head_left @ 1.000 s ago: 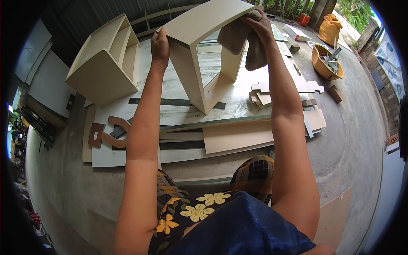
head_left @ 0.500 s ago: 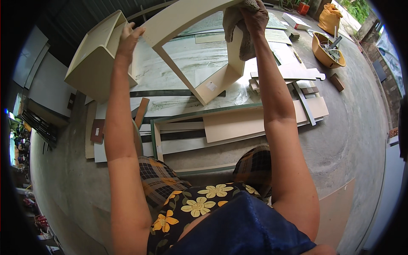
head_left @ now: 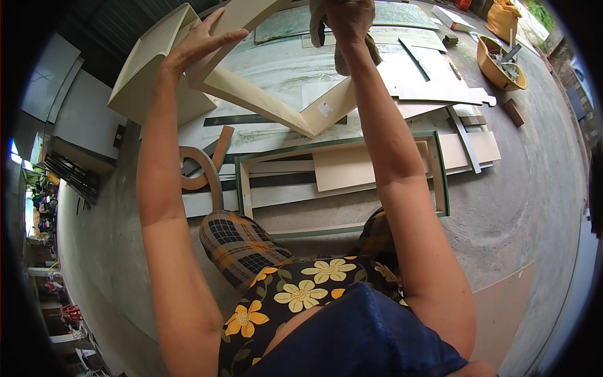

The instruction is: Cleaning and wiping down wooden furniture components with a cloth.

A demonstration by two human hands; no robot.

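A cream, angular wooden frame [head_left: 257, 97] stands tilted, one corner down on the stained white board [head_left: 251, 75]. Against its upper left panel lies my left hand [head_left: 201, 44], fingers stretched and thumb spread across the panel. My right hand [head_left: 352, 19] is closed on a bunched grey rag [head_left: 342, 60] by the frame's upper right side. The frame's top runs out of view, and the right hand's fingertips are hidden. A white label [head_left: 325, 109] sticks to the frame's lower inner side.
Near my knees lies a green-edged rectangular frame [head_left: 339, 232], with a beige panel [head_left: 345, 169] behind it. A cream open box [head_left: 151, 81] stands left, by a curved brown piece [head_left: 210, 173]. Right are a notched white strip [head_left: 446, 95] and a yellow tub [head_left: 487, 66] of scraps.
My left hand has gone from pinching the frame's edge to lying spread over its panel. The frame has turned and sits lower left. My right hand and the rag have shifted left and up.
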